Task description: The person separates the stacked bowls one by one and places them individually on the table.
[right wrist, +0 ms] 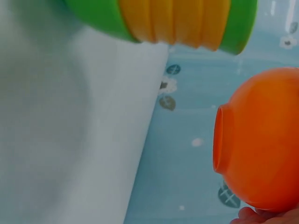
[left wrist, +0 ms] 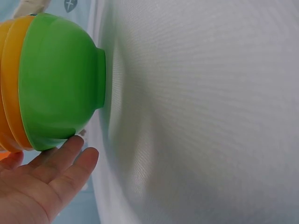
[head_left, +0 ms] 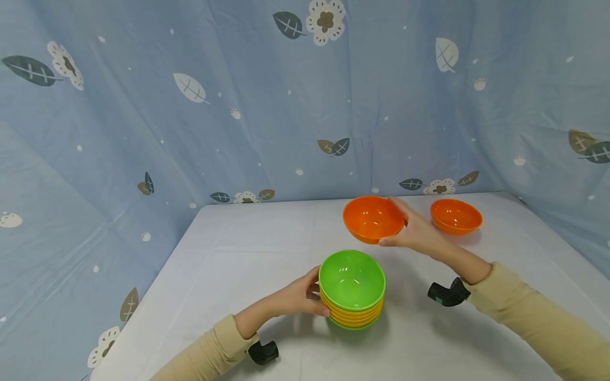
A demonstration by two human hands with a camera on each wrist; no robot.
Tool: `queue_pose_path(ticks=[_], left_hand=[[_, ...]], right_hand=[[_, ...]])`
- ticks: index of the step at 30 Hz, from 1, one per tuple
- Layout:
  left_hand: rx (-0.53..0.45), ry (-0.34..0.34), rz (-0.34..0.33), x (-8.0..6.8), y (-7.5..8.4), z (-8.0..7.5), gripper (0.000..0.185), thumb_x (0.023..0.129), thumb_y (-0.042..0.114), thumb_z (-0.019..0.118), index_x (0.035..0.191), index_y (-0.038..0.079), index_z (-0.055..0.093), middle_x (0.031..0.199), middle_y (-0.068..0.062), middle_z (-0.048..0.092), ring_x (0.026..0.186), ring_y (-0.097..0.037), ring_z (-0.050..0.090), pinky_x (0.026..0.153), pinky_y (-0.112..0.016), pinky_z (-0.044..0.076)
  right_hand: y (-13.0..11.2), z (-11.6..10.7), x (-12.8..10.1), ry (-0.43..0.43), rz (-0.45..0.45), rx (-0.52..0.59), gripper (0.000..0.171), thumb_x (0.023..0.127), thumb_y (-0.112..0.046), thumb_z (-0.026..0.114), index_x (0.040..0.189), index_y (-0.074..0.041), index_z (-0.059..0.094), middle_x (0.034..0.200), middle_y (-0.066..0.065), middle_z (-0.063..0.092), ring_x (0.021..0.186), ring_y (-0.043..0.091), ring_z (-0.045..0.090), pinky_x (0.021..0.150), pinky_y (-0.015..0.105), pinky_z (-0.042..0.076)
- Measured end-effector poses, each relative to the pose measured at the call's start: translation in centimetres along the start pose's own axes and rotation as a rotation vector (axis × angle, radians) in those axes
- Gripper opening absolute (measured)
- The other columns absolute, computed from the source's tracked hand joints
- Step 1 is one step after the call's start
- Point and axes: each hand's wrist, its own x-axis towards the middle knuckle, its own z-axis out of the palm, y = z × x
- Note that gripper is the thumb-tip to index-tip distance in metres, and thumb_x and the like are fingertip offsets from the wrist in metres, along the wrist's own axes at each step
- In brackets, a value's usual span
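Observation:
A stack of bowls stands upright on the white cloth, with a green bowl (head_left: 351, 280) on top, several yellow bowls (head_left: 357, 319) beneath and another green bowl (left wrist: 65, 79) at the bottom. My left hand (head_left: 301, 294) rests against the stack's left side, thumb toward the front; the left wrist view shows its fingers (left wrist: 70, 161) fairly straight along the bowls. Behind the stack and above the table, my right hand (head_left: 412, 230) grips an orange bowl (head_left: 373, 218) by its right side, thumb low and fingers at the far rim. That bowl tilts toward me, its inside showing.
A second orange bowl (head_left: 456, 216) sits at the back right of the table (head_left: 257, 248), beyond my right forearm. A blue patterned curtain (head_left: 267, 106) hangs along the back and sides. Black wrist devices (head_left: 449, 292) protrude below both sleeves.

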Motion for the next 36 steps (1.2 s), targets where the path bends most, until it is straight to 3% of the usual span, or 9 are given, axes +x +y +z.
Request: queue_pose_path(ticks=[5,24,36], left_hand=[[0.005,0.0,0.001,0.0,0.0,0.1,0.09,0.077,0.034,0.073,0.145,0.019,0.016,0.138,-0.007,0.038,0.115,-0.015,0.05,0.093,-0.028,0.045],[0.007,0.016,-0.015,0.1,-0.1,0.1,0.09,0.076,0.034,0.074,0.145,0.022,0.017,0.137,-0.003,0.039,0.113,-0.01,0.051,0.092,-0.026,0.045],[0.022,0.007,-0.01,0.1,-0.1,0.1,0.09,0.077,0.033,0.073,0.145,0.019,0.016,0.138,-0.007,0.038,0.115,-0.014,0.051,0.092,-0.027,0.045]], right_hand=[[1.1,0.1,1.1,0.012,0.026,0.009,0.107,0.072,-0.036,0.076,0.146,-0.001,0.007,0.148,0.023,0.015,0.125,0.042,0.031,0.096,0.057,0.037],[5.2,1.0,3.8,0.082,0.089,0.126,0.107,0.072,-0.035,0.077,0.146,-0.003,0.007,0.144,0.022,0.024,0.122,0.039,0.035,0.097,0.053,0.039],[6.9,1.5,4.9,0.106,0.136,0.126,0.111,0.073,-0.035,0.076,0.146,0.0,0.0,0.147,0.025,0.016,0.126,0.041,0.031,0.102,0.056,0.031]])
